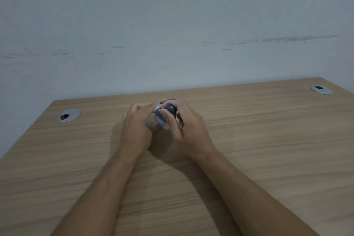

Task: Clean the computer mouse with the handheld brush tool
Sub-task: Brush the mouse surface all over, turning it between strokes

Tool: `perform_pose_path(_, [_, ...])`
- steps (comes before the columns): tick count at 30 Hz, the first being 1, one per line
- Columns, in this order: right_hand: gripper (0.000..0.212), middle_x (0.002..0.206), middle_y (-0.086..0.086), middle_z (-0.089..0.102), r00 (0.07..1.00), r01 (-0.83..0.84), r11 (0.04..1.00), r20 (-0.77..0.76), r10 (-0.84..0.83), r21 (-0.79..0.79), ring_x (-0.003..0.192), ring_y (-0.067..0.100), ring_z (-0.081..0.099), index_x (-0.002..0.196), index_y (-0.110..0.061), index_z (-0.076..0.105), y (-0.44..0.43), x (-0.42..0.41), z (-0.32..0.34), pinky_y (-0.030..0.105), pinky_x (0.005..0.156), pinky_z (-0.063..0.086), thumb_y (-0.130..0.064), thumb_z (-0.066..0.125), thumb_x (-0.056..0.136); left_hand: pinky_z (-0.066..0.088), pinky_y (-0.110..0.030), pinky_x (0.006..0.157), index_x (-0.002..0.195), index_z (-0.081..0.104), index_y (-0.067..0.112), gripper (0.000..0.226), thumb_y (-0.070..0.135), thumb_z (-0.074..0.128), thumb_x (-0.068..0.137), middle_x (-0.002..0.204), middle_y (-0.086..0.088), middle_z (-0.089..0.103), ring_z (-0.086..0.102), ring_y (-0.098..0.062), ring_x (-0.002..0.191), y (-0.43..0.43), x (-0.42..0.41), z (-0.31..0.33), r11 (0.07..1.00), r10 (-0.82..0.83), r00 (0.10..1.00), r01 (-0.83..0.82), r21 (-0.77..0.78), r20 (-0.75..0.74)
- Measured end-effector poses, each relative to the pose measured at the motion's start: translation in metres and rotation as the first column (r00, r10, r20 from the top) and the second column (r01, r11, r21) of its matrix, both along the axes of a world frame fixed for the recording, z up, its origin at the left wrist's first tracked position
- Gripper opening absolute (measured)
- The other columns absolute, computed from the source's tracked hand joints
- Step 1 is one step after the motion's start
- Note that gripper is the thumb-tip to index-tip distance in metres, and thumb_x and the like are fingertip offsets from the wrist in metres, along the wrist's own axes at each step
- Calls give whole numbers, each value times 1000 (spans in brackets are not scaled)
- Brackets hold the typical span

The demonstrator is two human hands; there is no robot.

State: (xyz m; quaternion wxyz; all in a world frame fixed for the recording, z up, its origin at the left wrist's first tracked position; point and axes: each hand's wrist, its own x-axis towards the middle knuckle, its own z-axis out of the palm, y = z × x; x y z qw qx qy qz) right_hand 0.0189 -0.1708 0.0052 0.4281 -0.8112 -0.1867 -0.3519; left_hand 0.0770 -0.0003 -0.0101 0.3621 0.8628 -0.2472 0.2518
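Note:
My two hands meet above the middle of the wooden desk (249, 140). My left hand (138, 126) curls around a small pale lavender-and-grey rounded piece (160, 120), which looks like the brush tool. My right hand (188, 122) wraps around a dark grey rounded body (170, 109), apparently the computer mouse, and its thumb lies across the pale piece. The two objects touch each other. Fingers hide most of both, so their full shapes and any bristles cannot be made out.
Two round silver cable grommets are set into the desk, one at the far left (69, 115) and one at the far right (321, 89). A pale, scuffed wall (172, 34) rises right behind the desk's far edge.

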Motion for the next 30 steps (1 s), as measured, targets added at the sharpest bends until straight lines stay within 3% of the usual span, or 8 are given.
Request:
perform_pose_path(2, [16,105,1,72,1000,-3,999,-13,3,-38,86,9,65,114,-8,71,2,1,-1,30,77,54,-22,65,110,53,-55,93,144,74,36,64,25,78,81,97,36,55,59,-26,100,0,-4,4,1000,-22,1000,22,5,-6])
perform_pose_path(7, [28,99,-15,66,986,163,983,-45,-160,89,81,-13,56,117,-15,71,-5,6,-2,9,76,42,-40,61,108,54,-60,95,144,73,36,86,0,92,69,96,34,49,54,-19,100,-3,-1,2,998,57,998,-56,18,-41])
perform_pose_path(11, [16,95,-12,70,955,290,939,-118,-272,185,78,0,62,115,-21,70,-19,12,-5,12,72,43,-35,66,108,54,-58,98,147,67,48,77,22,91,78,111,26,72,56,-20,102,1,3,1,1000,21,999,-20,20,-42])
perform_pose_path(14, [13,93,-14,70,937,340,905,-176,-303,254,77,4,63,114,-23,71,-30,15,-7,14,72,43,-33,66,108,54,-58,98,147,64,52,74,30,92,82,120,28,76,52,-15,100,1,0,2,1000,2,999,-2,10,-35])
perform_pose_path(21, [30,92,-11,68,990,135,983,-55,-129,125,72,-6,58,114,-14,72,-5,1,-1,12,71,42,-40,61,107,55,-59,94,148,69,41,85,6,95,74,107,21,73,53,-18,99,-1,2,2,999,46,997,-45,19,-65])
perform_pose_path(24, [27,91,-10,68,983,183,972,-59,-176,149,74,-2,59,113,-16,72,-6,5,-2,13,70,43,-41,61,108,56,-57,95,146,71,37,83,5,95,73,102,33,63,54,-18,98,1,0,4,1000,26,999,-26,-3,-37])
perform_pose_path(27, [15,90,-12,69,949,312,924,-127,-290,220,76,4,63,112,-23,71,-23,12,-6,16,70,45,-36,66,109,57,-42,98,145,71,47,76,20,96,79,104,35,66,56,-18,100,4,-5,7,1000,-13,1000,13,-4,-25])
perform_pose_path(30, [11,85,-13,70,917,382,890,-223,-331,251,73,6,64,109,-29,72,-38,17,-11,17,67,43,-37,65,108,47,-13,101,143,70,53,71,32,97,81,109,45,60,59,-9,106,3,-10,9,995,-53,994,45,-86,-93])
